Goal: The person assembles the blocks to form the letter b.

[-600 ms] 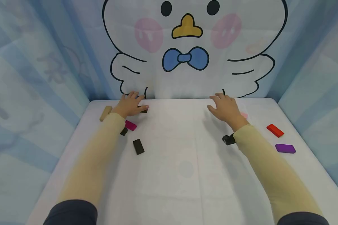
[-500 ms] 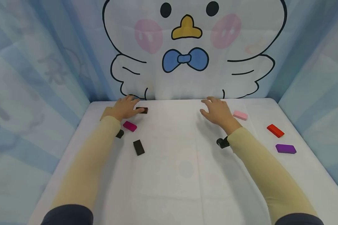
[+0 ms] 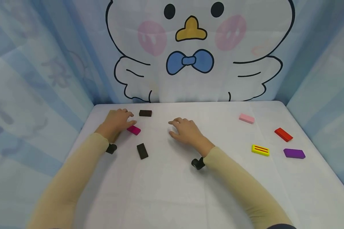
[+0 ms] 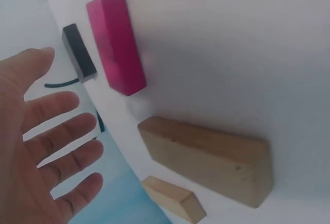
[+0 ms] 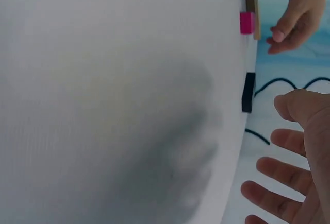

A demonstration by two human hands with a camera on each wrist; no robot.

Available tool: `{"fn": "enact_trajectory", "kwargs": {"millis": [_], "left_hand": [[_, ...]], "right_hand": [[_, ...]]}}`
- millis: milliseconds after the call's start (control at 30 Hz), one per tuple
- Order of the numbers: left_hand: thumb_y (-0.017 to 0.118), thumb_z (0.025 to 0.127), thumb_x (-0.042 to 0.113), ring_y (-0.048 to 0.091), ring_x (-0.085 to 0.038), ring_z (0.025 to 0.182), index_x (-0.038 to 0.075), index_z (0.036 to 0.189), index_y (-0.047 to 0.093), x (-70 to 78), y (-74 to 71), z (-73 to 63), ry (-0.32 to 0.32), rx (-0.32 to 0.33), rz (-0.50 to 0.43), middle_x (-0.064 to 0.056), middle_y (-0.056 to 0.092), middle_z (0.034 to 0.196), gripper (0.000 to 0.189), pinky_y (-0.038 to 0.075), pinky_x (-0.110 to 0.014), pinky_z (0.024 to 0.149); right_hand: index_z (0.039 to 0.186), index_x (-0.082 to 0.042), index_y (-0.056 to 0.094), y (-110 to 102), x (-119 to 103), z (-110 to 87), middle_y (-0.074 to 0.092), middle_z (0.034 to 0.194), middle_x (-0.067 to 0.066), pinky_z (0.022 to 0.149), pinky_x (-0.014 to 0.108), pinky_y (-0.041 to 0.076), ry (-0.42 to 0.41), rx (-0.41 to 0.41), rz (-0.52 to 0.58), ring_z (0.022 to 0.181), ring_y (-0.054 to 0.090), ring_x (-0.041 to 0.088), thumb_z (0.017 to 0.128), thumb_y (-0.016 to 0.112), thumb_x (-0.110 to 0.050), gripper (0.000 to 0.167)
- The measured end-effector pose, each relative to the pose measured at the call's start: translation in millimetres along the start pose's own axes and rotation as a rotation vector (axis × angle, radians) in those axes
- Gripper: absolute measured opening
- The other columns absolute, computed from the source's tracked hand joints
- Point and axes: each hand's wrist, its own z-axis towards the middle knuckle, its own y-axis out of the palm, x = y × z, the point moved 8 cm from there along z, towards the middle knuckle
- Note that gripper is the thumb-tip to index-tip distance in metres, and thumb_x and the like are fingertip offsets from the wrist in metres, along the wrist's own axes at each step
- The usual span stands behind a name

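Observation:
My left hand [image 3: 116, 122], fingers spread and holding nothing, hovers at the far left of the table, overlapping the edge of a magenta block [image 3: 134, 130] in the head view. Beneath it in the left wrist view lie a larger wooden block [image 4: 206, 157] and a smaller wooden block [image 4: 174, 198], mostly hidden from the head camera. Beyond its fingertips sits a dark brown block [image 3: 145, 113]; nearer the front is a black block [image 3: 142, 151]. My right hand [image 3: 186, 131] hangs over the table's middle with loose fingers, nothing in it, its shadow [image 5: 165, 167] falling below.
On the right lie a pink block [image 3: 247, 118], a red block [image 3: 283, 135], a yellow block with red stripes [image 3: 260, 150] and a purple block [image 3: 294, 153]. A printed curtain [image 3: 195, 86] stands behind the white table [image 3: 166, 190] and along both sides.
My right hand has moved left and nearer from the back right, uncovering the yellow block. My left hand has drawn back toward the left, away from the dark brown block.

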Motion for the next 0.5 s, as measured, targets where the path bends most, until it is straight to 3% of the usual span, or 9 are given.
{"fn": "enact_trajectory", "kwargs": {"millis": [100,300,500], "left_hand": [[0.057,0.103,0.043,0.061,-0.041,0.122,0.005,0.135,0.066,3.6,3.7,-5.7,0.016,0.043,0.027,-0.022,0.065,0.135,0.05,0.044,-0.06,0.108],[0.065,0.101,0.035,0.061,-0.042,0.119,0.0,0.129,0.067,6.4,14.0,-16.7,0.012,0.09,-0.054,-0.024,0.067,0.127,0.045,0.035,-0.061,0.118],[0.066,0.1,0.037,0.064,-0.042,0.113,-0.003,0.125,0.068,2.1,20.2,-24.4,-0.066,0.131,-0.079,-0.023,0.07,0.119,0.047,0.051,-0.056,0.103]], "right_hand": [[0.147,-0.019,0.059,6,-18,0.0,0.059,0.146,0.008,0.105,0.053,0.05,-0.032,0.004,0.028,0.13,0.059,0.033,0.104,0.06,-0.042,0.048],[0.145,-0.021,0.06,23,-50,-1.1,0.06,0.146,0.003,0.103,0.05,0.051,-0.079,0.002,0.067,0.129,0.06,0.03,0.103,0.063,-0.043,0.048],[0.147,-0.027,0.058,37,-79,1.5,0.057,0.148,0.002,0.103,0.047,0.051,-0.075,-0.017,0.133,0.128,0.059,0.028,0.103,0.06,-0.05,0.05]]}}
